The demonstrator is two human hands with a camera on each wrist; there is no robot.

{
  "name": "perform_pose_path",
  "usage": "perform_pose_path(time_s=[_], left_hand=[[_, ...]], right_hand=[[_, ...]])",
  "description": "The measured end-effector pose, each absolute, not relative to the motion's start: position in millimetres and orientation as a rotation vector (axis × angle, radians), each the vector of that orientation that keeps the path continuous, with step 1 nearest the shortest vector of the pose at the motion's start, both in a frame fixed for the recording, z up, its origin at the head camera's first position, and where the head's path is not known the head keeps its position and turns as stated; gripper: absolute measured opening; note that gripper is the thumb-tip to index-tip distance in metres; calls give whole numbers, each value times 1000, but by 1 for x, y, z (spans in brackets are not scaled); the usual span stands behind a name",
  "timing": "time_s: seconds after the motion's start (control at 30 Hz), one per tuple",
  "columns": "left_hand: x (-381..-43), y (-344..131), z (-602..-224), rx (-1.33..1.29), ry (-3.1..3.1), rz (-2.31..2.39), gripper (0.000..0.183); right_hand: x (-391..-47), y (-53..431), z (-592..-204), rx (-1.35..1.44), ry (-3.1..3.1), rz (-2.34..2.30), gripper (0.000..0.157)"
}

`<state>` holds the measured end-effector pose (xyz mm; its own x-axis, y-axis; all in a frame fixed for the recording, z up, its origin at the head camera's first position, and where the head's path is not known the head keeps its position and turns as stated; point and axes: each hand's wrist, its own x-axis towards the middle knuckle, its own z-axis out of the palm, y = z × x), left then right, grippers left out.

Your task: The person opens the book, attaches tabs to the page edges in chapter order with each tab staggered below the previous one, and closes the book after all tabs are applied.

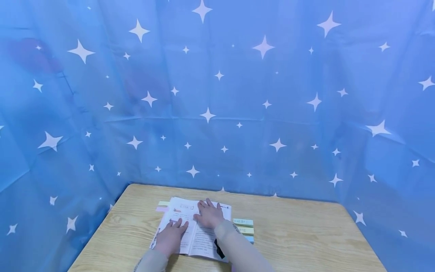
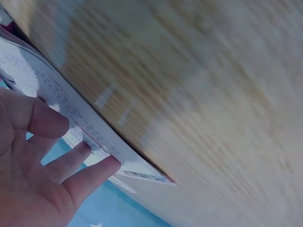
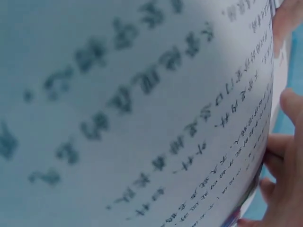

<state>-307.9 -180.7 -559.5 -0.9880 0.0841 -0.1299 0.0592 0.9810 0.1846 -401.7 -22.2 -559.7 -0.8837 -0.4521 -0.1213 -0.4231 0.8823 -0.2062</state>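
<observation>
An open book (image 1: 193,236) with printed pages lies on the wooden table. My left hand (image 1: 170,237) rests on its left page with the fingers spread. On the upper part of the right page lies my right hand (image 1: 209,215), fingers extended, near the fold. In the left wrist view the left hand (image 2: 42,161) touches the page (image 2: 71,104) with its fingertips. The right wrist view shows the curved printed page (image 3: 156,113) close up, with part of the right hand (image 3: 286,161) at the right edge.
Colored sticky tabs (image 1: 243,222) stick out from the book's right side, and paler tabs (image 1: 163,206) from its left. A black band (image 1: 219,249) shows by the right sleeve. The wooden table (image 1: 306,234) ends at a blue star-patterned curtain (image 1: 238,94).
</observation>
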Motion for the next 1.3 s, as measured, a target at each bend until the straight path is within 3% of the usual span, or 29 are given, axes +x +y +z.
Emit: perform_pose_path(time_s=[0.33,1.3], left_hand=[[-305,-181,-561,154,3041,241,56],[-300,-181,-554,107,2988,380,44]], right_hand=[[-389,-16,-559,-808,2875,-265,58],[-284,-2,-566,-1045,2730,-344,52]])
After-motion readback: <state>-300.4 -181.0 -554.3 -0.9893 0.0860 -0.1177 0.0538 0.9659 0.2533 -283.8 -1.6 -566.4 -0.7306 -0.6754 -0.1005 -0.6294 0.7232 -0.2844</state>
